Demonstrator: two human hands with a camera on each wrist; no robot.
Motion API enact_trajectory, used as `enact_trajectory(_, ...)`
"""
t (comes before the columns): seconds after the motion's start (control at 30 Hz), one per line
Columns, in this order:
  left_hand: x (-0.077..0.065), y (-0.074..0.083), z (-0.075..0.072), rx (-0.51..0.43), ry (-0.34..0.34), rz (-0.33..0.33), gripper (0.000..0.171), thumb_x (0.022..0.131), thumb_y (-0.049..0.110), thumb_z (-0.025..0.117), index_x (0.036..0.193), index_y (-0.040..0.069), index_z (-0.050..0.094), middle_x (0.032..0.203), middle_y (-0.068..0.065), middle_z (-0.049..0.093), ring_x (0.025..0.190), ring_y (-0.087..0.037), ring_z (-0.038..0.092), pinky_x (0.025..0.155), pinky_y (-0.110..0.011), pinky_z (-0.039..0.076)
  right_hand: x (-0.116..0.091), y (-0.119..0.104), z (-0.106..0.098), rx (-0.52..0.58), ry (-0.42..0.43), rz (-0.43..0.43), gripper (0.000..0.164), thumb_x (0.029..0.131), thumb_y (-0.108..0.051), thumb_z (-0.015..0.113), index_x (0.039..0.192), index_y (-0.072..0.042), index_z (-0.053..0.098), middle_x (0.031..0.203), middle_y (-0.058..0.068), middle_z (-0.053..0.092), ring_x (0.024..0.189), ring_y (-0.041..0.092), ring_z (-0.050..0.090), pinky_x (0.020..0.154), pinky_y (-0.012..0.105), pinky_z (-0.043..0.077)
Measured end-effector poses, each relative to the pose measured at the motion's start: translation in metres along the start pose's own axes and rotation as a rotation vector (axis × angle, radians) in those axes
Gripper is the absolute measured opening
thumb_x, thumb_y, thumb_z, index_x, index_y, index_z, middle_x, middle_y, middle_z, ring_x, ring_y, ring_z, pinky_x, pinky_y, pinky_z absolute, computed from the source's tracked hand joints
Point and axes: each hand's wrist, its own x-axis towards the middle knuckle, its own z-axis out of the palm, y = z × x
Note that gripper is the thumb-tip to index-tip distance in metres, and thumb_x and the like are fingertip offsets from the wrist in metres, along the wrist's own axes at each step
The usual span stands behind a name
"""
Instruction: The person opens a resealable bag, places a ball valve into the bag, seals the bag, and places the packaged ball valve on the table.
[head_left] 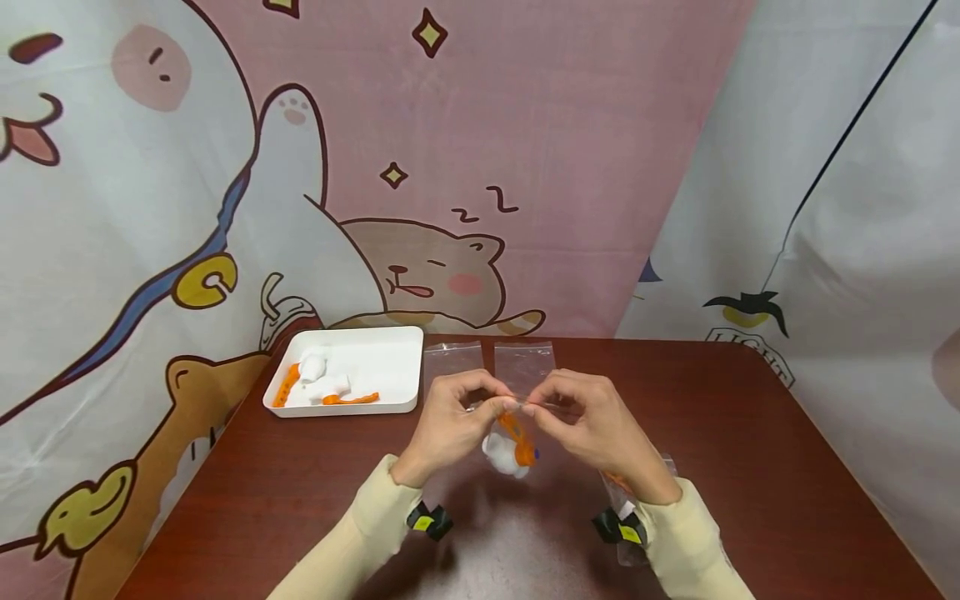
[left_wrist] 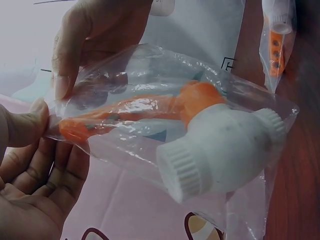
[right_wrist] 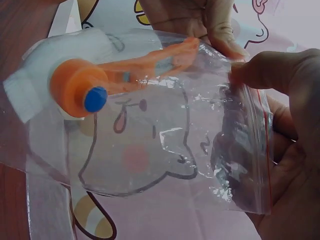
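Observation:
A clear zip-lock bag (right_wrist: 150,175) hangs between my two hands above the table. Inside it lies a white plastic ball valve (left_wrist: 225,145) with a long orange handle (left_wrist: 145,107); a blue cap (right_wrist: 95,99) shows on the handle's hub. My left hand (head_left: 457,421) pinches the bag's top edge between thumb and fingers. Close beside it, my right hand (head_left: 600,425) pinches the same edge, thumb pressed near the red-lined zip strip (right_wrist: 265,150). The fingertips of both hands nearly meet in the head view. Whether the zip is fully sealed cannot be told.
A white tray (head_left: 397,375) at the back left holds white valve bodies (head_left: 312,365) and orange handles (head_left: 285,385). Flat clear bags (head_left: 452,357) lie at the table's back edge. Another bagged valve (left_wrist: 276,45) lies on the table, partly under my right forearm in the head view.

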Motion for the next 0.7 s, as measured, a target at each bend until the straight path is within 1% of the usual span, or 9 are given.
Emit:
enact_trajectory(0.07, 0.0, 0.0, 0.0, 0.002, 0.004, 0.003, 0.01, 0.084, 0.013, 0.07, 0.084, 0.003, 0.069, 0.076, -0.007, 0.067, 0.063, -0.017, 0.057, 0.056, -0.026, 0.048, 0.001, -0.009, -0.003, 0.009, 0.0, 0.008, 0.009, 0.083, -0.011, 0.071, 0.085, -0.019, 0.066, 0.08, -0.005, 0.062, 0.072, 0.009, 0.06, 0.064, 0.026, 0.054)
enact_trajectory(0.13, 0.0, -0.009, 0.0, 0.005, 0.009, 0.005, 0.011, 0.085, 0.018, 0.07, 0.083, 0.008, 0.07, 0.076, -0.003, 0.067, 0.064, -0.016, 0.058, 0.056, -0.026, 0.049, 0.001, -0.012, -0.004, 0.009, -0.004, 0.019, 0.012, 0.083, -0.007, 0.07, 0.085, -0.018, 0.066, 0.079, -0.004, 0.062, 0.07, 0.01, 0.059, 0.062, 0.026, 0.054)
enact_trajectory(0.2, 0.0, -0.017, 0.0, 0.007, 0.013, 0.004, 0.01, 0.085, 0.023, 0.07, 0.083, 0.013, 0.07, 0.076, 0.001, 0.067, 0.064, -0.014, 0.058, 0.056, -0.027, 0.05, -0.001, -0.011, -0.005, -0.002, -0.008, 0.024, 0.014, 0.083, -0.007, 0.07, 0.085, -0.02, 0.065, 0.079, -0.004, 0.062, 0.068, 0.01, 0.057, 0.06, 0.024, 0.052)
enact_trajectory(0.3, 0.0, -0.03, 0.001, 0.012, 0.013, 0.005, 0.009, 0.083, 0.028, 0.071, 0.083, 0.019, 0.07, 0.076, 0.007, 0.067, 0.065, -0.013, 0.059, 0.056, -0.027, 0.051, -0.004, 0.002, -0.004, -0.016, -0.013, 0.011, 0.011, 0.086, -0.014, 0.068, 0.085, -0.025, 0.064, 0.078, -0.008, 0.06, 0.065, 0.008, 0.053, 0.055, 0.02, 0.048)
enact_trajectory(0.33, 0.0, -0.03, 0.001, 0.012, 0.012, 0.005, 0.008, 0.083, 0.027, 0.071, 0.083, 0.019, 0.07, 0.076, 0.007, 0.067, 0.065, -0.013, 0.059, 0.056, -0.027, 0.051, -0.005, 0.005, -0.003, -0.021, -0.015, 0.004, 0.01, 0.087, -0.017, 0.067, 0.086, -0.026, 0.064, 0.078, -0.01, 0.059, 0.065, 0.007, 0.052, 0.054, 0.019, 0.047)
enact_trajectory(0.43, -0.001, -0.031, 0.001, 0.015, 0.012, 0.008, 0.007, 0.083, 0.025, 0.071, 0.083, 0.019, 0.07, 0.076, 0.007, 0.067, 0.065, -0.013, 0.059, 0.056, -0.028, 0.051, -0.006, 0.006, -0.003, -0.017, -0.018, -0.012, 0.008, 0.088, -0.018, 0.066, 0.085, -0.026, 0.064, 0.079, -0.01, 0.058, 0.064, 0.007, 0.051, 0.052, 0.019, 0.046)
enact_trajectory(0.57, -0.001, -0.029, 0.0, 0.025, 0.013, 0.011, 0.009, 0.083, 0.027, 0.071, 0.083, 0.019, 0.07, 0.076, 0.007, 0.067, 0.065, -0.013, 0.059, 0.057, -0.028, 0.052, -0.005, 0.005, -0.003, -0.007, -0.024, -0.006, 0.008, 0.088, -0.019, 0.066, 0.086, -0.026, 0.064, 0.08, -0.01, 0.059, 0.065, 0.007, 0.052, 0.053, 0.02, 0.047)
enact_trajectory(0.63, -0.001, -0.026, 0.0, 0.029, 0.016, 0.011, 0.01, 0.083, 0.025, 0.071, 0.083, 0.016, 0.07, 0.076, 0.005, 0.067, 0.065, -0.012, 0.059, 0.058, -0.027, 0.052, -0.005, 0.004, -0.004, -0.006, -0.026, 0.001, 0.008, 0.087, -0.018, 0.066, 0.086, -0.025, 0.064, 0.079, -0.01, 0.059, 0.065, 0.006, 0.053, 0.054, 0.02, 0.048)
enact_trajectory(0.7, -0.001, -0.019, 0.0, 0.027, 0.019, 0.016, 0.008, 0.083, 0.019, 0.072, 0.082, 0.011, 0.07, 0.076, 0.002, 0.067, 0.065, -0.013, 0.059, 0.058, -0.027, 0.051, -0.004, 0.001, -0.005, -0.003, -0.025, 0.005, 0.01, 0.086, -0.015, 0.067, 0.085, -0.024, 0.064, 0.079, -0.009, 0.059, 0.065, 0.007, 0.054, 0.055, 0.02, 0.049)
